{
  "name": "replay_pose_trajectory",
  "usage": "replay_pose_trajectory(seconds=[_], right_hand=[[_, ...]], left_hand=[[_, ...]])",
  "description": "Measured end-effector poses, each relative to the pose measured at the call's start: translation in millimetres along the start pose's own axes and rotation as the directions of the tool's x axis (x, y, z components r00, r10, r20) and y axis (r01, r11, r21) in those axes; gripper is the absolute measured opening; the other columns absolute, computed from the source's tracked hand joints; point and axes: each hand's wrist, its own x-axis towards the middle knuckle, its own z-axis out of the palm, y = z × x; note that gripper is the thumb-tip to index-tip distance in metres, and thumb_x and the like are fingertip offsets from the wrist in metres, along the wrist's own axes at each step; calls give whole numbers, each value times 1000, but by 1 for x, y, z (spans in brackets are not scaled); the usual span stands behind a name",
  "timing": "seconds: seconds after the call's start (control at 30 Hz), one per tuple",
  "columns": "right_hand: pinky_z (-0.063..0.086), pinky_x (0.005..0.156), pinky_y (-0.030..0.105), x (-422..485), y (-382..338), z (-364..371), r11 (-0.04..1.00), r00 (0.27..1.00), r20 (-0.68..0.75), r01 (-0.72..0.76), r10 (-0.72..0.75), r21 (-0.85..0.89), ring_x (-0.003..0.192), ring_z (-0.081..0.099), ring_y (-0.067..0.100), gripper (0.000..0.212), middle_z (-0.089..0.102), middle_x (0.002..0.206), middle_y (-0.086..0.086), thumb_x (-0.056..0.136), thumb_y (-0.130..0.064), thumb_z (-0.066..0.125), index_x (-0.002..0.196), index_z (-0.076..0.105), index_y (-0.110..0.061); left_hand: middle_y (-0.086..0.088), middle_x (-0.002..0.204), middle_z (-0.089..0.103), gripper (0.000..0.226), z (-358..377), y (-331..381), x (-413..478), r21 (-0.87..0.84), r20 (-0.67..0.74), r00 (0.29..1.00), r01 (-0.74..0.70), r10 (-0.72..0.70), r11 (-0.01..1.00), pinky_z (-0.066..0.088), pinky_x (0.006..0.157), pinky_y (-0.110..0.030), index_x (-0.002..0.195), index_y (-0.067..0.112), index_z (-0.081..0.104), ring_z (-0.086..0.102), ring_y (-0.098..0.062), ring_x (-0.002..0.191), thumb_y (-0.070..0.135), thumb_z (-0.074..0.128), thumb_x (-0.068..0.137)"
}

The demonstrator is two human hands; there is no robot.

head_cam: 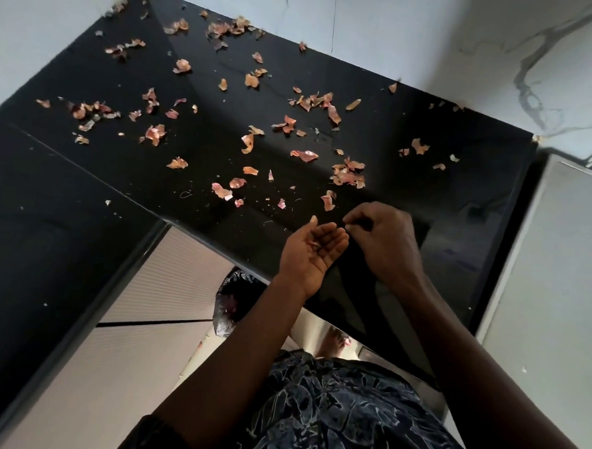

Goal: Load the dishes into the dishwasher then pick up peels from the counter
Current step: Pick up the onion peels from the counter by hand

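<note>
Dry reddish-brown onion peels (348, 174) lie scattered over the black counter (202, 144), thickest in the middle and toward the back wall. My left hand (312, 251) is cupped palm up at the counter's front edge with a few small peel bits in it. Right beside it, my right hand (384, 241) has its fingers curled with the fingertips pinched together over the left palm. What it pinches is too small to make out. No dishes or dishwasher are in view.
A bin lined with a black bag (230, 300) stands on the floor below the counter edge, with peels inside. A grey steel surface (556, 272) adjoins the counter on the right. White marble walls (434, 36) close the back corner. Light cabinet fronts (138, 319) run below left.
</note>
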Motion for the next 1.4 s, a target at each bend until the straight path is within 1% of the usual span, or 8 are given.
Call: replay_pose_trajectory(seconds=[0.17, 0.33, 0.47, 0.67, 0.83, 1.07, 1.23, 1.4], right_hand=[[55, 78, 20, -2, -13, 26, 993, 984, 148, 106, -97, -56, 90, 63, -1, 16, 65, 104, -11, 98, -18, 60, 110, 70, -25], [54, 84, 22, 45, -6, 23, 998, 999, -18, 38, -39, -53, 96, 64, 3, 17, 68, 111, -4, 96, -12, 63, 110, 70, -18], [48, 89, 28, 77, 8, 39, 960, 987, 106, -86, 117, -265, 110, 57, 12, 34, 58, 131, 5, 95, -18, 66, 128, 61, -20], [52, 92, 33, 77, 12, 70, 917, 987, 149, 13, 50, -398, 118, 55, 21, 41, 51, 136, 5, 95, -18, 65, 136, 58, -18], [39, 69, 16, 63, 19, 66, 943, 1000, 14, -15, 21, -333, 92, 60, 12, 17, 61, 108, 2, 98, -12, 57, 107, 71, -15], [47, 81, 14, 33, -18, 45, 993, 992, -123, -14, 0, -118, 94, 60, 1, 13, 65, 105, -7, 94, -10, 65, 102, 72, -18], [55, 78, 20, 20, -34, 60, 991, 998, 22, 58, -56, -117, 89, 63, 1, 12, 65, 105, -9, 98, -18, 62, 105, 71, -22], [54, 84, 17, 31, -22, 27, 997, 993, -93, -73, 72, -8, 93, 65, -2, 14, 69, 105, -11, 96, -17, 66, 108, 72, -22]], left_hand=[[-5, 76, 64, 29, -2, 3, -3, 5, 23, 1000, 15, -15, 1000, 59, 68, -28, 91, 7, 68, 65, -13, 71, 29, 53, 103], [-18, 92, 71, 32, -8, 26, 2, -21, 8, 1000, -7, 7, 1000, 61, 69, -29, 98, -4, 68, 72, -24, 86, 22, 50, 105], [-19, 93, 71, 31, -13, 44, 9, -25, -12, 1000, -24, 23, 999, 60, 68, -29, 101, -4, 67, 72, -24, 85, 22, 50, 105], [-17, 91, 72, 34, -18, 62, 18, 10, 24, 999, -32, 32, 999, 60, 69, -29, 102, -2, 67, 74, -23, 83, 26, 49, 106], [-16, 93, 72, 35, -27, 61, 28, 43, 27, 1000, -6, 5, 999, 60, 71, -29, 105, -1, 67, 73, -22, 85, 30, 51, 104], [-17, 99, 74, 39, -27, 46, 28, 86, 40, 997, 66, -70, 994, 60, 77, -32, 107, -1, 68, 73, -25, 94, 32, 48, 106], [-2, 67, 69, 30, -16, 41, 26, 113, 38, 993, 105, -110, 988, 56, 56, -22, 96, 7, 65, 69, -8, 60, 28, 46, 107], [-11, 85, 67, 29, -10, 34, 33, 75, 36, 992, 116, -119, 990, 61, 72, -30, 98, 0, 68, 72, -19, 83, 22, 51, 104]])
